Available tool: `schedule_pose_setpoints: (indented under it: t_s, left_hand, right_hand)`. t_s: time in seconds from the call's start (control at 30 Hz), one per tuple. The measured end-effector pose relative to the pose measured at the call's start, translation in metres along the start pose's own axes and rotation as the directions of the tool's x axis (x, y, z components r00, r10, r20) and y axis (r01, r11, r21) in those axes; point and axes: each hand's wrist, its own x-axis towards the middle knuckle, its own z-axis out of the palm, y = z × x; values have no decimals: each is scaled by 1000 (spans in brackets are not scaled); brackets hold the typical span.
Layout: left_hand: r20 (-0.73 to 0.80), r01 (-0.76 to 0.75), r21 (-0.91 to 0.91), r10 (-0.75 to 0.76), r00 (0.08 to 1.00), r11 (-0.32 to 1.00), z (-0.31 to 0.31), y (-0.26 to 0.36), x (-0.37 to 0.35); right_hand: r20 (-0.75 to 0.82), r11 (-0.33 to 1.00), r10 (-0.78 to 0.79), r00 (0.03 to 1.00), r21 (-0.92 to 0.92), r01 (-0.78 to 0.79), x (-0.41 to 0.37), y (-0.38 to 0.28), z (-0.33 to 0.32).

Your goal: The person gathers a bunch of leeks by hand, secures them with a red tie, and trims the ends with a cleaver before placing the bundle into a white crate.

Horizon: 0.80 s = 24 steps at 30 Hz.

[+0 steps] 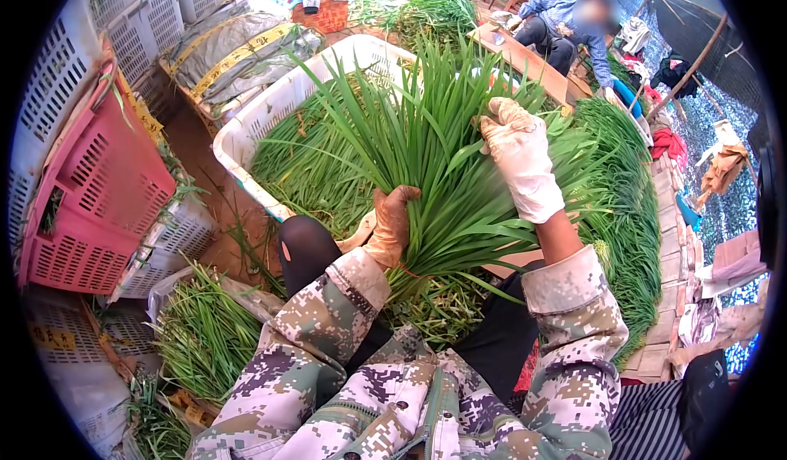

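Observation:
A large bundle of long green leaves (443, 148) fans out upward in front of me, with a thin red band near its base. My left hand (392, 226), in a stained glove, is wrapped round the lower left side of the bundle. My right hand (518, 152), in a whitish glove, is closed at the bundle's upper right, among the leaf tips; what its fingers pinch is too small to make out. Behind the bundle stands a white crate (238, 136) with loose green leaves (307, 161) in it.
Pink crate (98, 181) and white crates (53, 75) are stacked at the left. A leaf pile (201, 337) lies at lower left, and a long heap of greens (619, 206) at the right. Another person (566, 21) sits at the upper right beside a board (525, 58).

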Motion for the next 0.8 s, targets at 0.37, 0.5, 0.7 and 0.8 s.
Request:
schedule_pose_setpoints:
  t_s: [0.37, 0.5, 0.7, 0.8]
  left_hand:
    - [-39, 22, 38, -21, 999, 999, 8, 10, -9]
    - [-26, 19, 68, -17, 1000, 998, 10, 14, -12]
    - [-31, -36, 121, 40, 999, 992, 5, 7, -7]
    - [26, -40, 92, 38, 999, 995, 4, 8, -6]
  right_hand:
    - [-51, 957, -175, 983, -244, 158, 3, 12, 2]
    - [7, 985, 14, 1000, -173, -12, -1, -6, -4]
    - [-26, 987, 126, 992, -94, -128, -4, -13, -1]
    - [-93, 780, -502, 860, -477, 404, 7, 36, 7]
